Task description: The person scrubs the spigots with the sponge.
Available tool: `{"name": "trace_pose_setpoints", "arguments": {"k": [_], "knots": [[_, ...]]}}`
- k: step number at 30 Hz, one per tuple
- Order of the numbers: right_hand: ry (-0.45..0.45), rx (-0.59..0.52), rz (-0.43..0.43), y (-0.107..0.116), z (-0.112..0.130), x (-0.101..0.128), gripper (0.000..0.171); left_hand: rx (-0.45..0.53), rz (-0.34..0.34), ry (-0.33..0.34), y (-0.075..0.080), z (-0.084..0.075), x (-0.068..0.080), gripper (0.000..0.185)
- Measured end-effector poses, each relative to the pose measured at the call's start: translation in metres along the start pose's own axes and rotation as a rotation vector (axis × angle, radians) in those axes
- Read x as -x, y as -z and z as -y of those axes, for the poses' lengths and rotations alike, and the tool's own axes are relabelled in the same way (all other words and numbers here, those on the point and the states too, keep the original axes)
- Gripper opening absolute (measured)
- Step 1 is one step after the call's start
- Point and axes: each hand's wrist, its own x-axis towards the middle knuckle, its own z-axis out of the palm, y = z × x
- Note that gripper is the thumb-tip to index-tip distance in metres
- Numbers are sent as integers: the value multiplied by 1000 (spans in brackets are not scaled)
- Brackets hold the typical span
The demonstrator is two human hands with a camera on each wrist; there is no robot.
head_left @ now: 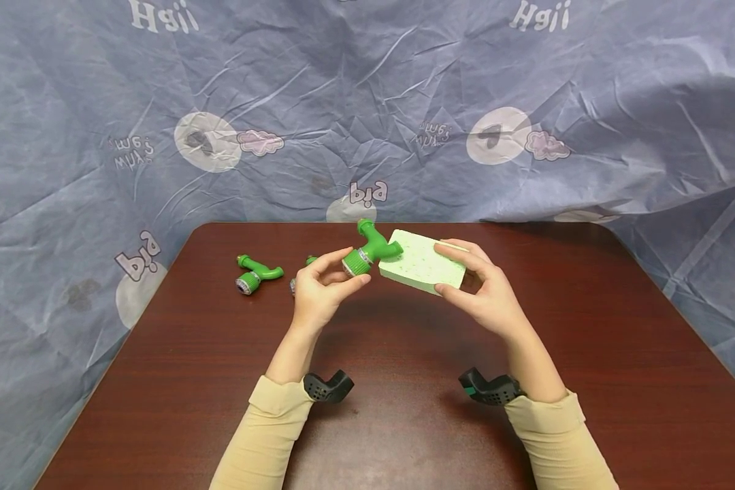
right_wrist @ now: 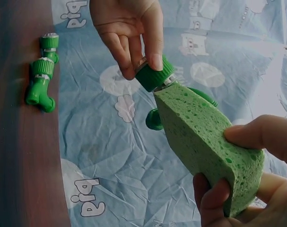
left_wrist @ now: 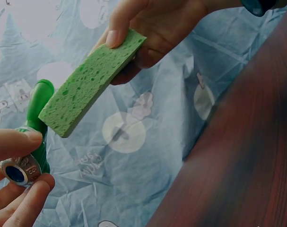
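My left hand (head_left: 318,289) pinches a green plastic tap (head_left: 373,245) by its ribbed collar, raised over the table. In the left wrist view the collar's silver ring and dark round opening face the camera. Between thumb and fingers my right hand (head_left: 486,289) grips a pale green sponge (head_left: 421,262), a thick porous block. The sponge's near end meets the tap's body, and in the right wrist view the sponge (right_wrist: 200,137) hides part of the tap (right_wrist: 155,75). Both things are held at about the same height.
A second green tap (head_left: 257,273) lies on the brown table (head_left: 404,408) at the left. Another green tap (head_left: 310,260) is mostly hidden behind my left hand. Blue-grey printed cloth (head_left: 367,102) hangs behind the table. Black wrist cameras (head_left: 329,386) sit at the cuffs.
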Motion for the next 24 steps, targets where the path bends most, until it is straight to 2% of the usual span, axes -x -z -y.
{"name": "trace_pose_setpoints", "arguments": {"k": [3, 7, 12, 14, 19, 24], "knots": [[-2, -10, -13, -4, 0, 0, 55, 5, -13, -10, -1, 0, 0, 50], [-22, -9, -13, -9, 0, 0, 54, 34, -17, -78, -3, 2, 1, 50], [-6, -15, 16, -9, 0, -1, 55, 10, -41, -159, -5, -16, 8, 49], [12, -16, 32, -4, 0, 0, 55, 6, -62, -171, -5, -24, 9, 49], [48, -22, 40, 12, 4, 2, 54, 23, -98, -189, -3, -26, 8, 48], [96, -92, -11, 20, 9, 3, 54, 19, -123, -170, -1, -26, 8, 47]]}}
